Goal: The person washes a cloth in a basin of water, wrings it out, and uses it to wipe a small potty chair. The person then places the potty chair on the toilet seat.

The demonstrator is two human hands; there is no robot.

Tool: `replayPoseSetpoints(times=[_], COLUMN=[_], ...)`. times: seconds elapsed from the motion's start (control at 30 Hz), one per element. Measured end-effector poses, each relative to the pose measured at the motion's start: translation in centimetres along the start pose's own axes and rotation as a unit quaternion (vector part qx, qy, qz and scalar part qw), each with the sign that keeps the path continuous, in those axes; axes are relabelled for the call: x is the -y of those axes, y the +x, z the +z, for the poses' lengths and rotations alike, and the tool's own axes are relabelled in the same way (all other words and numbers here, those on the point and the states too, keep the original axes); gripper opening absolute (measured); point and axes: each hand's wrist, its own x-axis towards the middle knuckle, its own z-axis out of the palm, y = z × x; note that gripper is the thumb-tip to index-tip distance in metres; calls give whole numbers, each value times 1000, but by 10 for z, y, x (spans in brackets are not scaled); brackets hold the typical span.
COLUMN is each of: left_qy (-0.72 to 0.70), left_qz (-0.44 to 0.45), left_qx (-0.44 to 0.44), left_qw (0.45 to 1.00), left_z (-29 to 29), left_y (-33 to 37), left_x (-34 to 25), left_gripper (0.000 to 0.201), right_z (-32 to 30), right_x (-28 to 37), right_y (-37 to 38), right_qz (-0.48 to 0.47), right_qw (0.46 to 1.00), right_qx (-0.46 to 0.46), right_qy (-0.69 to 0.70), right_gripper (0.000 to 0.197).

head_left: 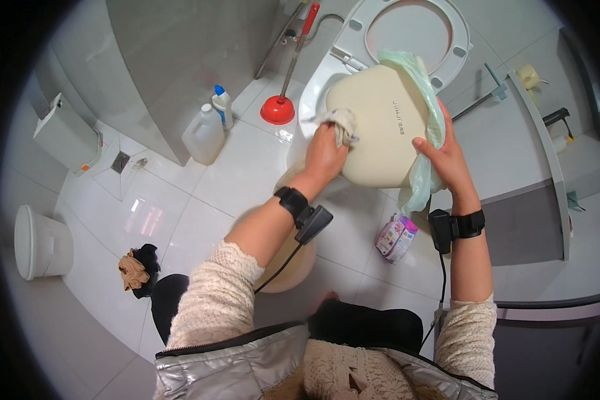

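A cream-coloured trash bin is tilted on its side in front of the toilet bowl, its broad face turned up. A pale green plastic bag lines it and folds over its rim on the right. My right hand grips that rim through the bag, thumb on the bin's outer face. In my left hand is a bunched light cloth, pressed against the bin's left side. The white toilet stands just beyond, seat and lid raised.
A red plunger, a translucent jug and a blue-capped bottle stand left of the toilet. Below my left forearm is a beige basin. A purple-and-white packet sits on the tiles. A white bucket and crumpled fabric lie left.
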Motion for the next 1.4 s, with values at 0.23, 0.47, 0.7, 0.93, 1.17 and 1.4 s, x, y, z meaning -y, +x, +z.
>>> replayPoseSetpoints(times=[0.23,0.47,0.7,0.93,1.17,1.4], left_qy=[21,8,90,87,66,-13], left_qz=[-12,-21,10,187,161,-99], left_qx=[-20,31,-22,-16,-48,-5], left_qw=[1000,999,996,978,984,995], left_z=[-15,-21,-17,23,22,0], left_y=[21,6,27,46,66,75], left_x=[10,-1,5,-50,-45,4], left_gripper=[40,35,37,49,48,50], right_z=[5,8,12,14,9,6], right_x=[1,5,12,10,4,3], right_y=[4,5,6,4,4,1], right_qz=[-42,-41,-55,-86,-86,-33], right_qw=[998,998,994,989,991,999], right_qx=[11,13,16,16,19,8], right_qy=[-55,-52,-88,-120,-100,-27], right_gripper=[77,77,78,78,77,76])
